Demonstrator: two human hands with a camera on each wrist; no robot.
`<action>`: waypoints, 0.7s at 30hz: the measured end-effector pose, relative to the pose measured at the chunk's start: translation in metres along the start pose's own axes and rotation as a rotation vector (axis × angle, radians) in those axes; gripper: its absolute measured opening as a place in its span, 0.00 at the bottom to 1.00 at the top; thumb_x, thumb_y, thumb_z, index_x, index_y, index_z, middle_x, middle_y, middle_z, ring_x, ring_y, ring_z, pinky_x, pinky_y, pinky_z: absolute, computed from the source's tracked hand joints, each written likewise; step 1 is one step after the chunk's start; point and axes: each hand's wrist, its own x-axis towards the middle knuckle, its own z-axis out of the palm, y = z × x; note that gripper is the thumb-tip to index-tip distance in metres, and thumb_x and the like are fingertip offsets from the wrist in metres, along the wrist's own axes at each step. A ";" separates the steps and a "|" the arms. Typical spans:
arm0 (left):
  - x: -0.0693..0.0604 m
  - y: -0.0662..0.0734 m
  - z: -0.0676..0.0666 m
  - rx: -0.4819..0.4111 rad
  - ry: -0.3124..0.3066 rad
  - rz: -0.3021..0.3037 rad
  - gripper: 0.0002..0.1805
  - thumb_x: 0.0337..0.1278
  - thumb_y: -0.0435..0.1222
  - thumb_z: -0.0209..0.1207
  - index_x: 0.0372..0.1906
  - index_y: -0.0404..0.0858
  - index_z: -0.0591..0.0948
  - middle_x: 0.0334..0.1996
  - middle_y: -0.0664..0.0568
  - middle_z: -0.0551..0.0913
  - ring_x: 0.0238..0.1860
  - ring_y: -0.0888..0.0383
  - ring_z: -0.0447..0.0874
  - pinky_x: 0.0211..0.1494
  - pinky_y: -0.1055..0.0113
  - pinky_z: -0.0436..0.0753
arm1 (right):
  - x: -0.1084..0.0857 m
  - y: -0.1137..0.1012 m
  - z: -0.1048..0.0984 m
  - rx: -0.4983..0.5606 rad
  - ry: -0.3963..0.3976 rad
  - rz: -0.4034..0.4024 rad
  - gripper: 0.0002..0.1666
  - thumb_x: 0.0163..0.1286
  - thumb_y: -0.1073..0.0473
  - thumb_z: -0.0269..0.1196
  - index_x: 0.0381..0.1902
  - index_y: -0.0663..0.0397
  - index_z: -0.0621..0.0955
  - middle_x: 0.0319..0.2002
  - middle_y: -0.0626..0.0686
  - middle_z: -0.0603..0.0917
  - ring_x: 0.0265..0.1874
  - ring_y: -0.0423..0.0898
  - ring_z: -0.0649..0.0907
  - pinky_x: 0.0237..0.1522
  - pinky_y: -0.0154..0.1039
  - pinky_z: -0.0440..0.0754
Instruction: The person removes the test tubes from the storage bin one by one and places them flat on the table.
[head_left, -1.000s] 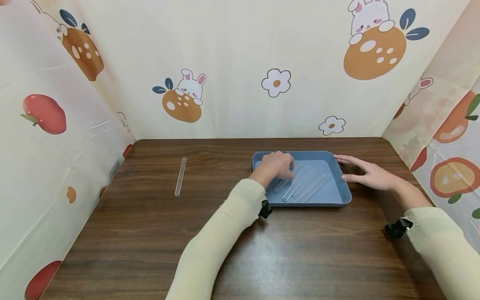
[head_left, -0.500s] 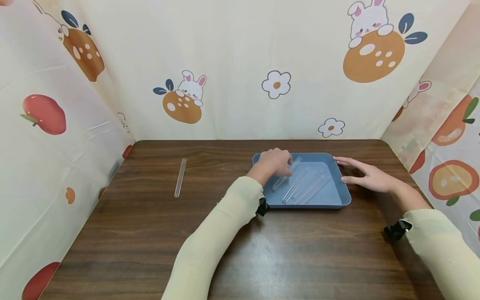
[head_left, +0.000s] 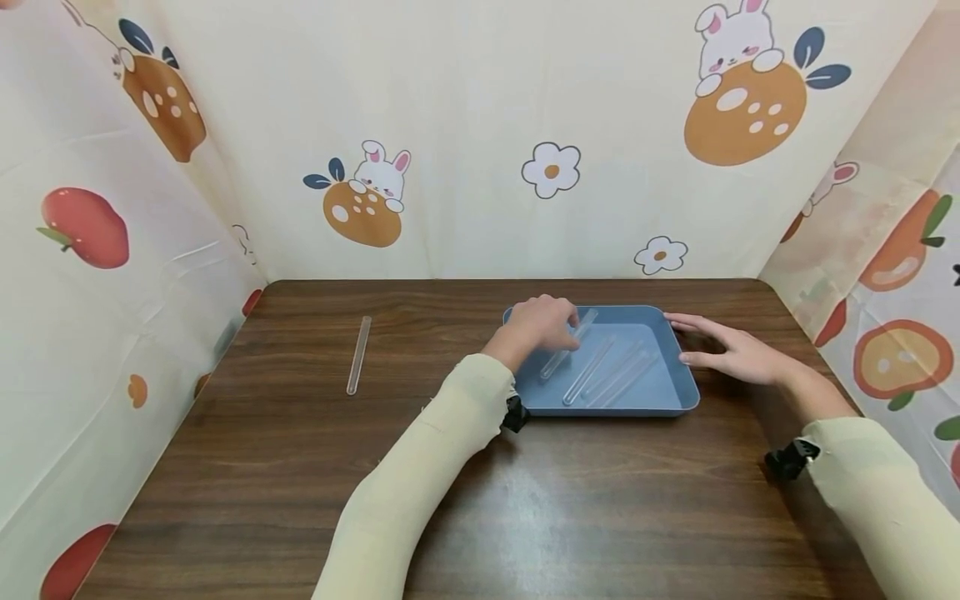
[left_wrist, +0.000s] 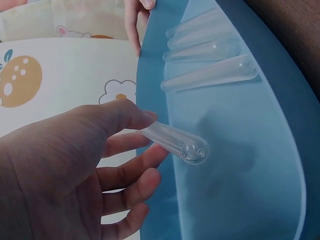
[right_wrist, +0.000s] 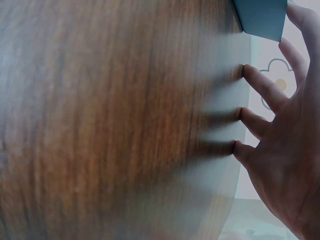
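Note:
Over the left part of the blue tray [head_left: 681, 398], my left hand [head_left: 534, 323] pinches a clear test tube [left_wrist: 175, 140] between thumb and fingers. The rounded end of that tube points toward the camera in the left wrist view. Several more clear test tubes [left_wrist: 215, 72] lie slantwise on the tray floor beside it. At the tray's right side, my right hand [head_left: 738, 353] rests with thumb and fingertips against the outer wall. In the right wrist view its other fingertips [right_wrist: 243, 71] touch the wooden tabletop.
A single clear test tube [head_left: 359, 357] lies on the brown wooden table [head_left: 450, 475], well to the left of the tray. Behind the table and at both sides hangs a printed curtain [head_left: 465, 167].
The left hand has shifted slightly left and up, and the test tube in its fingers has come away from the others. The right hand stays at the tray wall.

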 end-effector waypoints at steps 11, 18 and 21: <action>-0.007 -0.015 -0.006 -0.018 0.025 -0.036 0.24 0.80 0.51 0.65 0.73 0.51 0.85 0.72 0.52 0.87 0.59 0.50 0.88 0.62 0.51 0.89 | 0.001 0.003 0.000 0.010 -0.002 -0.002 0.48 0.82 0.51 0.70 0.92 0.39 0.62 0.87 0.65 0.70 0.85 0.72 0.67 0.75 0.82 0.64; -0.016 -0.022 -0.015 -0.025 0.027 -0.054 0.25 0.78 0.52 0.67 0.73 0.51 0.85 0.70 0.51 0.88 0.59 0.50 0.89 0.60 0.52 0.89 | 0.001 0.005 0.001 0.011 0.000 -0.002 0.48 0.82 0.51 0.70 0.92 0.39 0.62 0.87 0.65 0.70 0.85 0.72 0.68 0.75 0.82 0.65; -0.020 -0.027 -0.020 -0.039 0.032 -0.056 0.26 0.78 0.51 0.67 0.74 0.50 0.85 0.70 0.50 0.88 0.60 0.48 0.89 0.61 0.51 0.89 | 0.001 0.006 0.001 0.009 -0.001 -0.003 0.48 0.82 0.51 0.70 0.92 0.38 0.62 0.87 0.65 0.70 0.85 0.72 0.68 0.75 0.82 0.65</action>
